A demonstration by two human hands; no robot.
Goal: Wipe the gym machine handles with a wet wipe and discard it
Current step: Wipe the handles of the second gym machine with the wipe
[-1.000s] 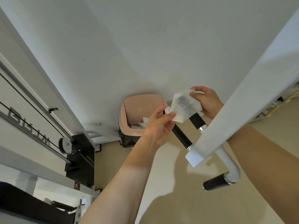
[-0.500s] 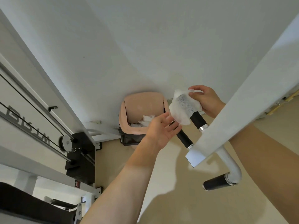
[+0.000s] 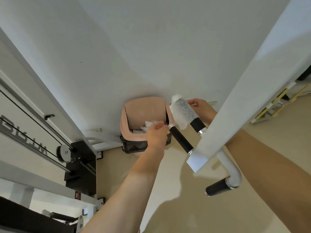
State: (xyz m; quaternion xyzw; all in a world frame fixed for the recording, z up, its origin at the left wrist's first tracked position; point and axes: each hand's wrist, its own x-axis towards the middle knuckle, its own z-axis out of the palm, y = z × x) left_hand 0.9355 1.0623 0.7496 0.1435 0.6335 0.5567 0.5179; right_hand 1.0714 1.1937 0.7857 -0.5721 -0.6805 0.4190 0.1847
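A white wet wipe [image 3: 182,111] with a grey dirty patch is draped over the tip of the far black handle [image 3: 198,124] of the gym machine. My right hand [image 3: 202,108] pinches the wipe's upper edge behind that handle. My left hand [image 3: 156,133] has its fingers curled with nothing visible in them. It sits just left of the silver end of the near black handle [image 3: 180,139]. A third black handle [image 3: 217,189] sticks out lower right on a white curved tube. The pink waste bin [image 3: 125,132] stands open behind my left hand, with crumpled white wipes inside.
A thick white beam [image 3: 244,91] of the machine crosses diagonally in front of my right forearm. At the left are cables, a pulley [image 3: 64,153] and a black weight stack [image 3: 82,165]. The white wall rises behind the bin. Beige floor lies below, with clutter at the far right.
My left hand let go of the wipe, dropped away and curled beside the near handle's end. My right hand carried the wipe onto the far handle, where it now drapes over the tip.
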